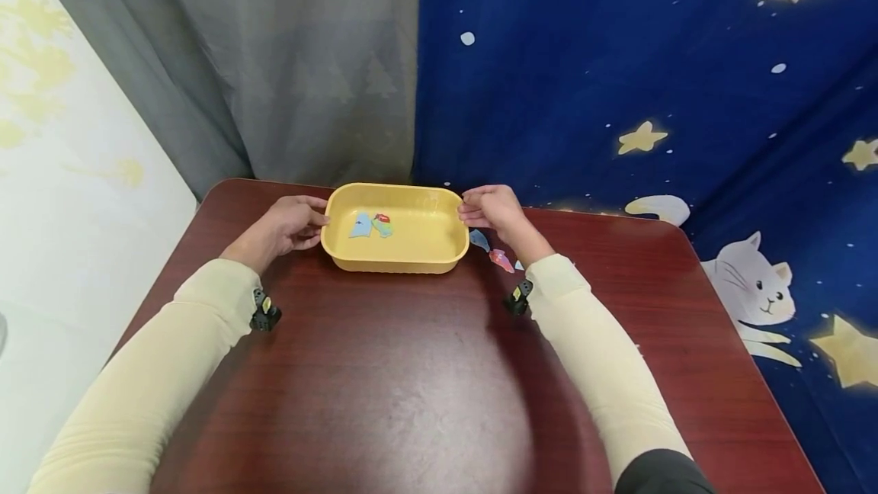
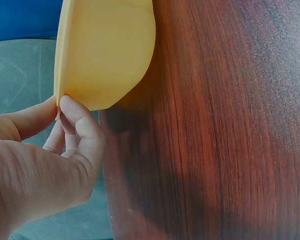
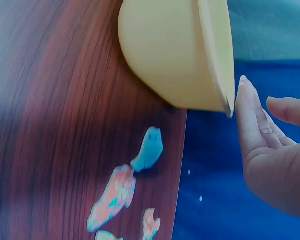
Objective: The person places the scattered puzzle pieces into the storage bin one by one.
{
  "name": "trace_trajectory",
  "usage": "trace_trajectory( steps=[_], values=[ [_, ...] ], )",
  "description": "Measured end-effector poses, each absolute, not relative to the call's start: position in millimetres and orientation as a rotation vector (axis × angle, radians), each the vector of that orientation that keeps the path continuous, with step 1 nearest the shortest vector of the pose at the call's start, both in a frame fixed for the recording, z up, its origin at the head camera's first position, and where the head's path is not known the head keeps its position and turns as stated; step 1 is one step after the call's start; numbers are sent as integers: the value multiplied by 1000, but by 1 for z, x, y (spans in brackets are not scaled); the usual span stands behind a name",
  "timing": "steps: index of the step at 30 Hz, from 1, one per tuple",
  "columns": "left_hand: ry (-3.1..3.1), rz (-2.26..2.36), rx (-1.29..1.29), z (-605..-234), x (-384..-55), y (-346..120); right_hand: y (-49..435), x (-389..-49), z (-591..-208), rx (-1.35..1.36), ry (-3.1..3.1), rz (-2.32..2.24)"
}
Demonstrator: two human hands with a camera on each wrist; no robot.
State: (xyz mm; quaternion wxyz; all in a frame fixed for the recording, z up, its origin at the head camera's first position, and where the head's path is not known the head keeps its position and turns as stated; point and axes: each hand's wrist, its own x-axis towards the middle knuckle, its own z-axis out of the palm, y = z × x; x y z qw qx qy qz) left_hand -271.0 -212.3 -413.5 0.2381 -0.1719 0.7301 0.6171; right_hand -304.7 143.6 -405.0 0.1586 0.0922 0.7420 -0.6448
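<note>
A yellow oval-cornered plastic basin (image 1: 428, 241) sits near the table's far edge. Inside it lie a light-blue flat piece (image 1: 360, 226) and a green and red one (image 1: 382, 227). My left hand (image 1: 293, 221) pinches the basin's left rim between thumb and fingers, as the left wrist view shows close up. At the opposite end, my right hand (image 1: 495, 206) is held beside the rim; in the right wrist view its fingers (image 3: 247, 115) are straight and the thumb stands apart from the basin.
Right of the basin, a blue piece (image 3: 150, 148), a pink patterned piece (image 3: 111, 199) and smaller scraps (image 3: 150, 225) lie on the dark red wooden table (image 1: 384, 372). Behind the table hang a grey curtain (image 1: 309, 75) and a blue starry curtain (image 1: 549, 97).
</note>
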Motion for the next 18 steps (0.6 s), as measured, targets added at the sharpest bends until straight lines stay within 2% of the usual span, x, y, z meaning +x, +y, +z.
trace_trajectory(
  steps=[18],
  values=[
    [2007,1692,-497,-413,-271,-212,201,-296,-427,334,2123,-1822]
  ],
)
